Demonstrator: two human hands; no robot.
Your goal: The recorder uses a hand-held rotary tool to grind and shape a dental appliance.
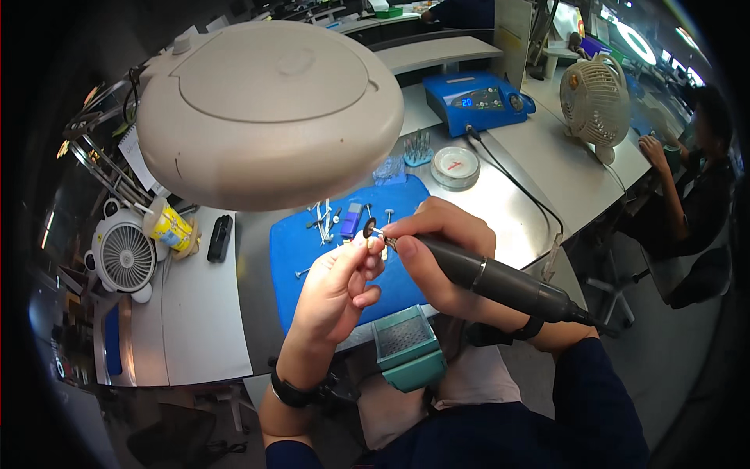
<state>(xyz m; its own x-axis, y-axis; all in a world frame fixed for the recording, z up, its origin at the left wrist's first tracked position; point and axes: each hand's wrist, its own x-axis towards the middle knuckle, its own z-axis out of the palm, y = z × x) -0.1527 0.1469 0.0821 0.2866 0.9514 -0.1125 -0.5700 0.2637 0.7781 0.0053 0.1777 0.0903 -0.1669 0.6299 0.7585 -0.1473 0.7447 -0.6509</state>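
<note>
Fingertips (361, 242) of the left hand (336, 285) pinch what looks like a small pale piece (376, 244) above the blue mat (286, 248), as I follow remotely through the head camera. The pinch is closed, thumb to forefinger; the piece is mostly covered, so I cannot tell its shape. Just beyond it, likewise over the mat, sits a dark disc (369, 227) on the tip of a black handpiece (500, 277), which the right hand (461, 230) grips closed, pen-fashion, its rear reaching past the mat's right side. I judge the step to be grinding or trimming; whether disc and piece touch, I cannot tell. The next move, to my eye, calls for a light, steady pass, fingertips kept off the disc's rim.

Well left of the mat stand a white fan (126, 254) and a yellow cup (168, 227); nearer it lies a black case (221, 238). A beige lamp hood (269, 117) hangs over the mat's far side, which I expect limits lifting. Loose metal bits (323, 223) lie on the mat beyond the left hand. At its near edge, a green tray (406, 338) juts toward the lap. I read the most room rightward of the mat, where pale bench top (506, 205) runs to a cable (512, 176) from a blue control unit (478, 102), the likeliest snag.
</note>
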